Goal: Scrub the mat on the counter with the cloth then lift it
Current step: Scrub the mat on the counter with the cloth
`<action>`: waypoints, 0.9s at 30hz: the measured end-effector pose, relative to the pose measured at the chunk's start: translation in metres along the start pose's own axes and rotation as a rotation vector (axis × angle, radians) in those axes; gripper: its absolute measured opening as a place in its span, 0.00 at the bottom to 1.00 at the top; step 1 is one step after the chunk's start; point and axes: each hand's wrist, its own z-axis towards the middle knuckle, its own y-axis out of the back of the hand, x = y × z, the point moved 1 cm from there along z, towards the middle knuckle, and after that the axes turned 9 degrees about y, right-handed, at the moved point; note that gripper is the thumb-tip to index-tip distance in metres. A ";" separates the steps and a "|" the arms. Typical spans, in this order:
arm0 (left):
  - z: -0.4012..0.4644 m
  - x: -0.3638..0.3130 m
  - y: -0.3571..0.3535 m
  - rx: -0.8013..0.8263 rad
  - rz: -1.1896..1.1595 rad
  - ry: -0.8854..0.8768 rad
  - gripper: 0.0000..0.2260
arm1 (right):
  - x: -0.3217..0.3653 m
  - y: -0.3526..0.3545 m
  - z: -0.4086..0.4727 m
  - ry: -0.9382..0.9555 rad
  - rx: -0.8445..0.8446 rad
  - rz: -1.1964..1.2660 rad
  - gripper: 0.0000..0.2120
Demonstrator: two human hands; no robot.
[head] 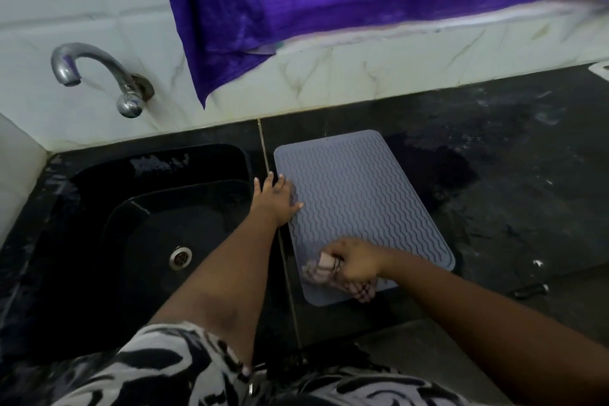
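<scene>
Scrubbing the near end of the grey mat while the other hand pins it down.

The ridged mat (359, 208) lies flat on the dark counter (527, 175), just right of the black sink (131, 224). The left hand (276, 199) rests on the mat's left edge with fingers spread flat, likely to stop it sliding under the strokes. The right hand (354, 262) is clenched around a bunched, checked cloth (333, 277), pressing it onto the mat's near-left corner, so the scrubbing seems underway and the lift is not yet begun. A tap (99, 76) juts from the tiled wall above the sink, and a purple curtain (329, 3) hangs behind. No brand, label or writing can be read anywhere.
</scene>
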 end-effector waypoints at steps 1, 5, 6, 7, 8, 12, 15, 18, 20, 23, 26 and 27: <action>-0.002 0.003 -0.001 0.013 0.002 -0.006 0.39 | -0.005 0.008 0.001 -0.026 -0.068 0.114 0.16; -0.009 0.010 0.003 0.188 0.056 0.000 0.60 | -0.028 0.032 0.002 -0.099 -0.386 0.294 0.27; -0.011 0.009 0.008 0.220 0.088 0.002 0.63 | -0.032 0.037 0.002 -0.102 -0.415 0.264 0.27; -0.011 0.006 0.013 0.243 0.115 0.007 0.64 | -0.034 0.044 0.001 -0.093 -0.408 0.239 0.25; -0.011 0.003 0.019 0.254 0.134 0.013 0.62 | -0.035 0.052 0.002 -0.082 -0.379 0.177 0.23; 0.002 -0.006 0.043 0.172 0.067 0.038 0.42 | -0.027 0.098 0.021 -0.008 -0.384 -0.145 0.25; 0.016 -0.001 0.052 0.095 0.030 0.029 0.41 | -0.014 0.131 0.043 0.025 -0.550 -0.201 0.23; 0.031 0.008 0.057 0.111 0.023 0.031 0.52 | -0.011 0.165 0.071 -0.015 -0.639 -0.036 0.19; 0.045 0.013 0.062 0.125 0.047 0.020 0.58 | -0.009 0.183 0.093 -0.021 -0.611 0.112 0.17; 0.067 0.014 0.066 0.147 0.081 -0.016 0.65 | 0.000 0.205 0.134 -0.062 -0.639 0.096 0.16; 0.083 0.012 0.055 0.290 0.138 0.021 0.72 | 0.009 0.202 0.173 0.043 -0.657 -0.140 0.15; 0.087 0.013 0.048 0.339 0.152 0.046 0.74 | 0.002 0.191 0.188 0.083 -0.593 -0.278 0.16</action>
